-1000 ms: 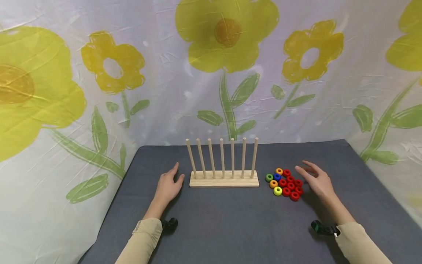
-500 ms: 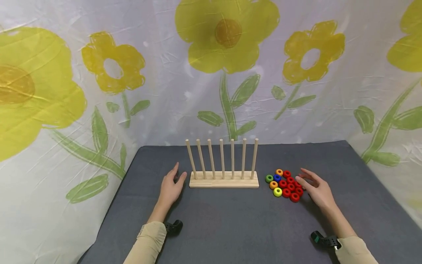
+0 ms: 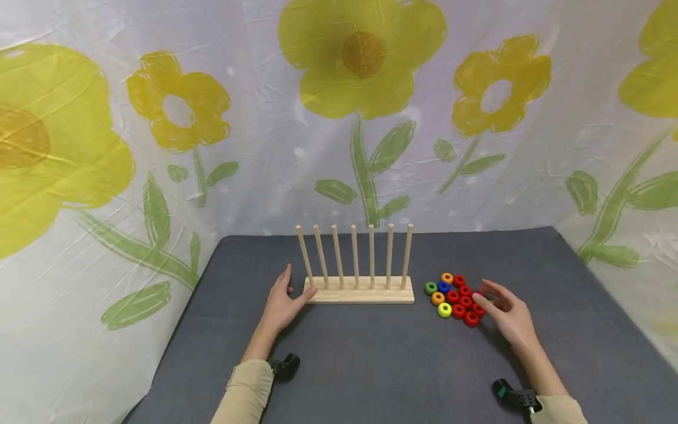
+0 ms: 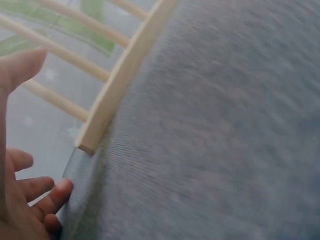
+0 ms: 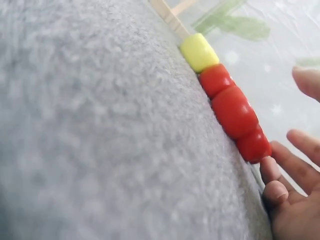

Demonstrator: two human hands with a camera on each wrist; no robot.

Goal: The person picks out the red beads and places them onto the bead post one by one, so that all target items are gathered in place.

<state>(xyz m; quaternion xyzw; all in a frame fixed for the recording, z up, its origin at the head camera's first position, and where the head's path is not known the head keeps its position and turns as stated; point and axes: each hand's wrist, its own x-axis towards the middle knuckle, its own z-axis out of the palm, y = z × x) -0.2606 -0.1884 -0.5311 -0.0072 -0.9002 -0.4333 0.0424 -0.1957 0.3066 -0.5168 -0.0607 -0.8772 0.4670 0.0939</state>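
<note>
Left hand (image 3: 281, 308), fingers spread, has moved to the rack (image 3: 365, 297) at centre; right hand (image 3: 511, 316), fingers loosely apart, has neared the rings (image 3: 453, 300), right of centre. Judged within reach; neither gripped.

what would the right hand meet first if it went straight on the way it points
Probably a red ring, one of those nearest the right hand; depth is unclear, so they may be touching now.

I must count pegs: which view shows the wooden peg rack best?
Head view: the wooden peg rack appears almost whole, with all seven pegs. Left wrist shows one end and four partial pegs; right wrist, only a small piece.
</note>
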